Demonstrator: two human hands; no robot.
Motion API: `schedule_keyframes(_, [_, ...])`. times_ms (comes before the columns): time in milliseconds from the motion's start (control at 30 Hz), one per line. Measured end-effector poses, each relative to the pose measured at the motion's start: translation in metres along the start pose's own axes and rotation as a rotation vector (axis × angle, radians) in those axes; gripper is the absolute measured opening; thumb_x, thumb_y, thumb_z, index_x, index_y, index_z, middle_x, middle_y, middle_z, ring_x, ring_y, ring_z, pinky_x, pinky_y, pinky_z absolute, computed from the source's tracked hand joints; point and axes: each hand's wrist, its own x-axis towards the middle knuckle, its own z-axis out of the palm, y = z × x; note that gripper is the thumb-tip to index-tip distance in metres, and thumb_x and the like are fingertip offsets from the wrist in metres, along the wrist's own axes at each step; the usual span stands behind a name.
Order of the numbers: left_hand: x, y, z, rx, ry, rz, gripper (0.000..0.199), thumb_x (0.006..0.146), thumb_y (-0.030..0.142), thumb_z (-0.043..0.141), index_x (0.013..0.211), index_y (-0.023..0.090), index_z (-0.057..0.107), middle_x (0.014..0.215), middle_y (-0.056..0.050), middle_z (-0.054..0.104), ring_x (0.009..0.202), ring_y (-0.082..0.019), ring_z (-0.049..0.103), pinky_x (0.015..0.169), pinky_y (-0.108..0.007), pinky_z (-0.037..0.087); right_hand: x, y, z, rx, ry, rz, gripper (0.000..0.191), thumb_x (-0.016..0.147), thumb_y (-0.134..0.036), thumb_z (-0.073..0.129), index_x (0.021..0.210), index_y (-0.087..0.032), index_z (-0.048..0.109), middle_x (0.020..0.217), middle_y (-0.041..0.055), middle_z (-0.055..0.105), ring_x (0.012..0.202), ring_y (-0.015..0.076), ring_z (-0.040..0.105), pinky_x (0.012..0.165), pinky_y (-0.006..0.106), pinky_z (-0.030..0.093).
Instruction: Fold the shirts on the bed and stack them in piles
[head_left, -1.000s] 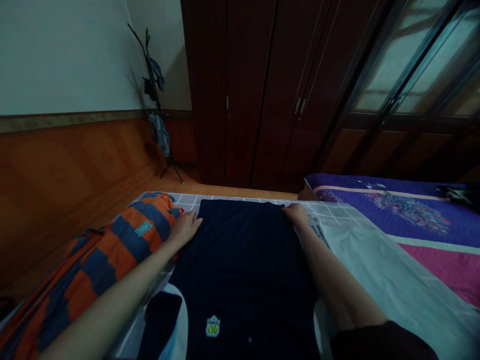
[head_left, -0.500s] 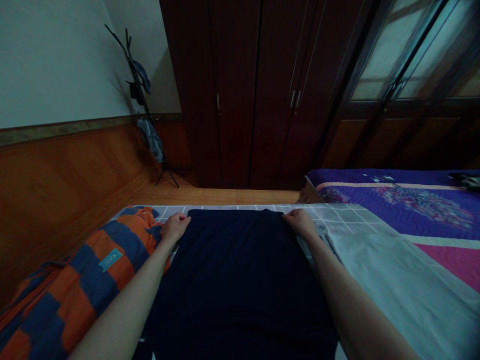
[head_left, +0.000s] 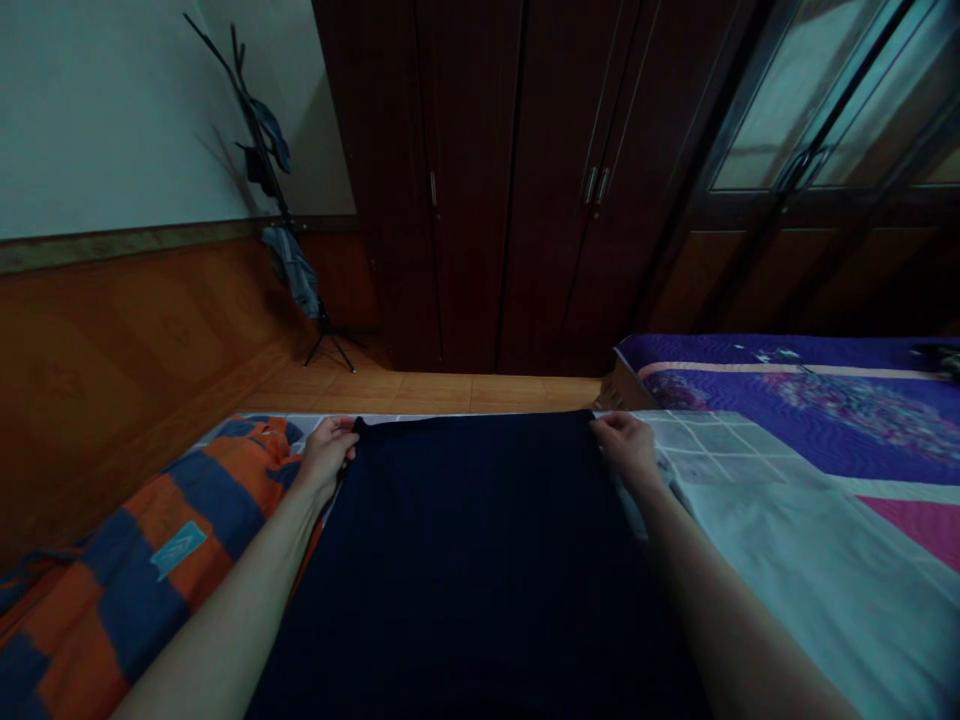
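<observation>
Tautly, a dark navy fabric garment (head_left: pixel 480 540) spans from left hand (head_left: pixel 324 458) to right hand (head_left: pixel 626 445)

The left hand pinches the garment's far left corner, the right hand its far right corner, and the garment extends from between them toward the person. Just left of the left hand lies a rumpled orange-and-blue patterned fabric garment (head_left: pixel 142 590). Right of the right hand are a grey cloth with white grid lines (head_left: pixel 720 440) and, nearer the person, a pale grey-green fabric piece (head_left: pixel 832 560). Beyond both hands stands a dark reddish-brown wardrobe (head_left: pixel 472 200).
</observation>
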Motion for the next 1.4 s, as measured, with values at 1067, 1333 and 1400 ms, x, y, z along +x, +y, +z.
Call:
schedule_keyframes(1067, [0.007, -0.018, 0.014, 0.295, 0.131, 0.154, 0.031, 0.076, 0.032, 0.054, 0.101, 0.013, 0.054, 0.083, -0.006, 0.062, 0.066, -0.018, 0.065, 0.055, -0.028, 0.050, -0.022, -0.023, 0.000, -0.396, -0.029, 0.027, 0.026, 0.085, -0.036, 0.046, 0.097, -0.022, 0.065, 0.089, 0.0126, 0.067, 0.089, 0.0305, 0.063, 0.067, 0.036, 0.043])
schedule_keyframes(1333, [-0.020, 0.002, 0.021, 0.668, -0.232, 0.559, 0.036, 0.087, 0.037, 0.048, 0.117, 0.022, 0.059, 0.130, -0.006, 0.055, 0.125, -0.022, 0.045, 0.109, -0.037, 0.030, -0.029, -0.029, -0.006, -0.385, 0.027, -0.097, 0.036, 0.089, -0.036, 0.043, 0.117, -0.020, 0.057, 0.105, 0.0122, 0.065, 0.098, 0.0282, 0.061, 0.079, 0.037, 0.044])
schedule_keyframes(1400, [-0.022, -0.001, 0.024, 0.757, -0.374, 0.579, 0.044, 0.086, 0.046, 0.049, 0.122, 0.023, 0.058, 0.137, -0.006, 0.051, 0.131, -0.024, 0.040, 0.111, -0.039, 0.024, -0.030, -0.030, -0.003, -0.366, 0.031, -0.264, 0.041, 0.090, -0.039, 0.042, 0.124, -0.019, 0.053, 0.118, 0.0115, 0.060, 0.107, 0.0264, 0.057, 0.086, 0.036, 0.043])
